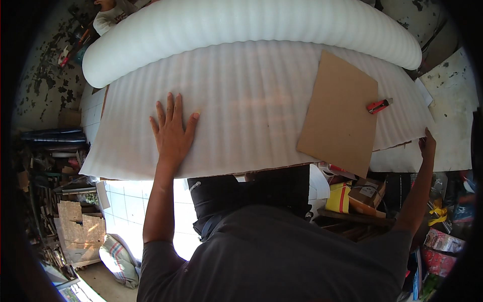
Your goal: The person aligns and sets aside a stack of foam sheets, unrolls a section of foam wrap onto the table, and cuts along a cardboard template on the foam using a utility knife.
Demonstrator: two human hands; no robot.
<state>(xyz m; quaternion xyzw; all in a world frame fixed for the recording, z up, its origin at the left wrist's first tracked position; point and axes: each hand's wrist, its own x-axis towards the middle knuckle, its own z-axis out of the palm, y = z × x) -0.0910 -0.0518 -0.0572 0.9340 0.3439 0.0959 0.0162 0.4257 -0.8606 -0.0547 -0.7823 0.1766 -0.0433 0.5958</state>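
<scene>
A white foam sheet (pixel 236 116) lies spread before me, running back to a thick roll of the same foam (pixel 251 27) along the far side. Flat on the sheet, fingers spread, rests my left hand (pixel 173 131). My right hand (pixel 427 143) is at the sheet's right corner, its fingers closed on the edge. Between my hands, nearer the right one, a brown cardboard piece (pixel 342 110) lies on the foam and overhangs the front edge. A red utility knife (pixel 379 105) sits across the cardboard's right edge.
Scrap wood and cardboard (pixel 80 226) pile up at the left, beside a woven sack (pixel 119 259). At the right, below the sheet, are a cardboard box (pixel 366 195) and a yellow bag (pixel 338 197). Another person (pixel 111 15) is partly visible behind the roll at far left.
</scene>
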